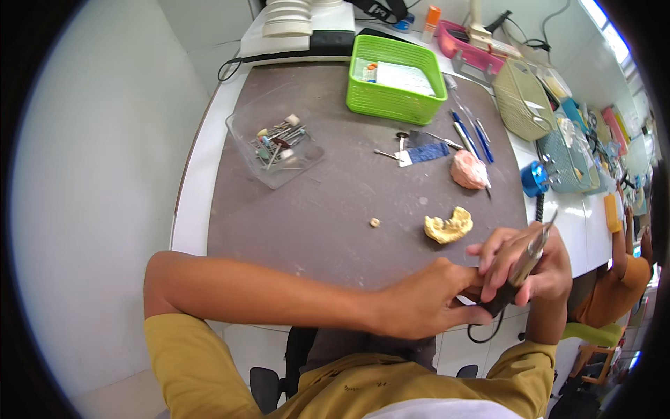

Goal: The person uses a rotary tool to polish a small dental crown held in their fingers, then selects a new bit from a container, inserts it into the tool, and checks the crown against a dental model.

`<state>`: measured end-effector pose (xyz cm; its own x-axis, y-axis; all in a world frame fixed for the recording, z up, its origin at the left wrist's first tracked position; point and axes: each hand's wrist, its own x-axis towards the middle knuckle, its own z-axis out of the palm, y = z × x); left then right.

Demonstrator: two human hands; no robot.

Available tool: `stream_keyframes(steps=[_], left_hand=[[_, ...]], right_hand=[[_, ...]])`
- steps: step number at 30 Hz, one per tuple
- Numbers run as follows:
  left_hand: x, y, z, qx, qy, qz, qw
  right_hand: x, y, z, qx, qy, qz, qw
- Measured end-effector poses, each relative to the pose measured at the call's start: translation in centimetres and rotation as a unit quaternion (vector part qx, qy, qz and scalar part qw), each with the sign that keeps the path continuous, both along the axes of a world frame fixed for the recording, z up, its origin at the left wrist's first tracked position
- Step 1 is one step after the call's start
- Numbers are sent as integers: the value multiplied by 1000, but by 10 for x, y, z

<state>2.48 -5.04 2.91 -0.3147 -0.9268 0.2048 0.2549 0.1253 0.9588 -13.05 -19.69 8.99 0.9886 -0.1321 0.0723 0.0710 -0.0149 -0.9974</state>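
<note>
Silver handpiece with a dark rear end sits at 4 o'clock in view, tip aimed toward 1. Hands together on it: right hand wrapped round the body, left hand closed at the dark end, exact contact partly hidden. Cable loops below, around 7. Reads as a tool-handling step, maybe adjusting; tip is off any workpiece. Yellow cast lies near the right fingertips at 10, untouched; small tan piece beyond it at 9. Next move calls for steady opposed grip, tip clear of fingers.
</note>
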Motion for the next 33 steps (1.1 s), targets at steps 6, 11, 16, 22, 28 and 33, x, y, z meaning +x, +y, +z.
stream_keyframes(steps=[6, 11, 16, 22, 28, 33], left_hand=[[2, -3, 0, 80, 48, 138, 986], [4, -1, -5, 71, 9, 193, 979], [4, -3, -4, 87, 21, 217, 972], [3, -3, -5, 100, 92, 233, 963], [2, -2, -7, 77, 82, 236, 965], [8, 1, -5, 68, 17, 184, 980]], right_hand=[[23, 26, 16, -274, 93, -215, 933], [35, 20, 10, -108, 157, -205, 960], [59, -1, -1, -169, 103, -141, 970], [86, -9, 10, -203, 125, -135, 962], [102, -9, 18, -212, 127, -165, 955], [117, -21, 24, -88, 60, -200, 974]])
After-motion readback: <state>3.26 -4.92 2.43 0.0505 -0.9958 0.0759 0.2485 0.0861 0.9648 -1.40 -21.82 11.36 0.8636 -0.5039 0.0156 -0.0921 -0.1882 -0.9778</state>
